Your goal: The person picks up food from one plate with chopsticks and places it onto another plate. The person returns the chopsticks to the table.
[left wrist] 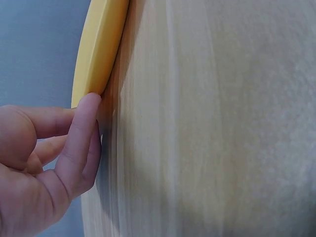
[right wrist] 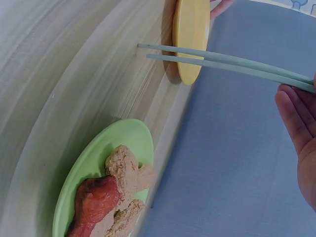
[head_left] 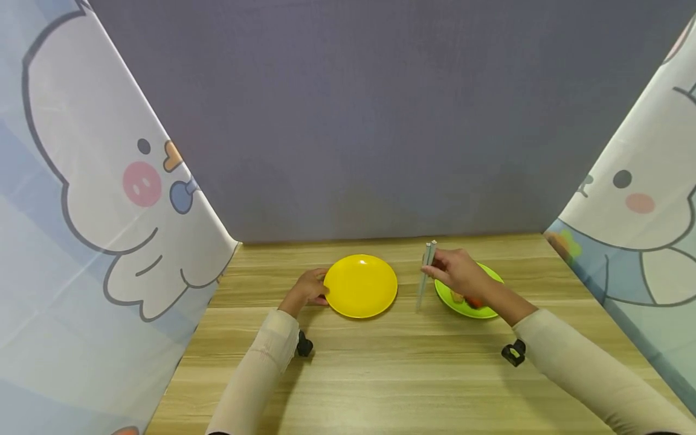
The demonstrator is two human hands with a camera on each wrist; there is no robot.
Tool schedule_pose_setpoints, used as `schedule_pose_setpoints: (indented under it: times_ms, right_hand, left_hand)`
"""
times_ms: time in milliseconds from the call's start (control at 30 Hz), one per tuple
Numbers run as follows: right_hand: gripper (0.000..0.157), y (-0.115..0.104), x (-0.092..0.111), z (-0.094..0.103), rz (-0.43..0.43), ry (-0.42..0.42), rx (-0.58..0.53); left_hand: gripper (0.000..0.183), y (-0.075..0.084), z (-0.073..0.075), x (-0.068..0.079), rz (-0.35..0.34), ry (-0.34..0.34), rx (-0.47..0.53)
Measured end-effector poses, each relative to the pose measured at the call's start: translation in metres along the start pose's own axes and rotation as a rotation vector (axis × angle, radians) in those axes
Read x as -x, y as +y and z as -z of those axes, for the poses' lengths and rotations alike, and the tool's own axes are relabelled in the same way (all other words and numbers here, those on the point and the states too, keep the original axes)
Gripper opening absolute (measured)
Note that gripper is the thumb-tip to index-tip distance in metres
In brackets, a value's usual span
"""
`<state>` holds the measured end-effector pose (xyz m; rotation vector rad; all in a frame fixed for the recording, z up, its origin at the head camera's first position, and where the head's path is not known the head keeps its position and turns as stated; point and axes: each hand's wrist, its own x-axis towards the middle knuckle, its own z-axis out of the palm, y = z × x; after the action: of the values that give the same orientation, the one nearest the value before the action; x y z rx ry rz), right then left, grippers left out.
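My left hand [head_left: 311,287] pinches the left rim of a yellow plate [head_left: 360,286], thumb and fingertips meeting at its edge in the left wrist view. A pair of pale green chopsticks [head_left: 422,287] is gripped by my right hand [head_left: 459,272]. Their tips point down between the two plates, with nothing between them. Partly behind my right hand and wrist in the head view lies a green plate [right wrist: 79,168]. It bears a reddish-brown drumstick [right wrist: 98,197] and several golden pieces of fried chicken [right wrist: 121,165].
Both plates stand on a wood-grain table [head_left: 380,374]. A grey panel [head_left: 348,121] rises along its back edge. Cartoon-printed sheets flank it at left [head_left: 98,181] and right [head_left: 641,241]. Black wrist mounts hang under both sleeves.
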<state>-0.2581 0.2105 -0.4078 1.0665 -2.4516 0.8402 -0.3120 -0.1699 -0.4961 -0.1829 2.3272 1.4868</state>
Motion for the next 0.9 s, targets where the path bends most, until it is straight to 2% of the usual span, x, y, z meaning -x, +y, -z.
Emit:
schedule_pose_setpoints:
  times_ms: [233,433,767,900]
  right_hand:
    - [0.016,-0.0013,-0.0021,-0.0013,-0.013,-0.005,0.019]
    - [0.015,-0.0028,0.0009,-0.0052,-0.007,-0.063,0.009]
    - [0.012,-0.0059,0.0001,-0.0027,-0.046,-0.115,-0.049]
    - [0.014,-0.0052,-0.0013,0.0009,-0.027,-0.148,-0.039]
  left_hand:
    - [0.07,0.0004,0.0007,0.0006,-0.003,-0.001,-0.003]
    - [0.07,0.0004,0.0001,0.0007,0.001,-0.004,0.004]
    - [0.07,0.0002,0.0004,0.002,0.006,0.001,0.017]
    - [0.069,-0.0003,0.0,0.0021,-0.002,0.001,0.013]
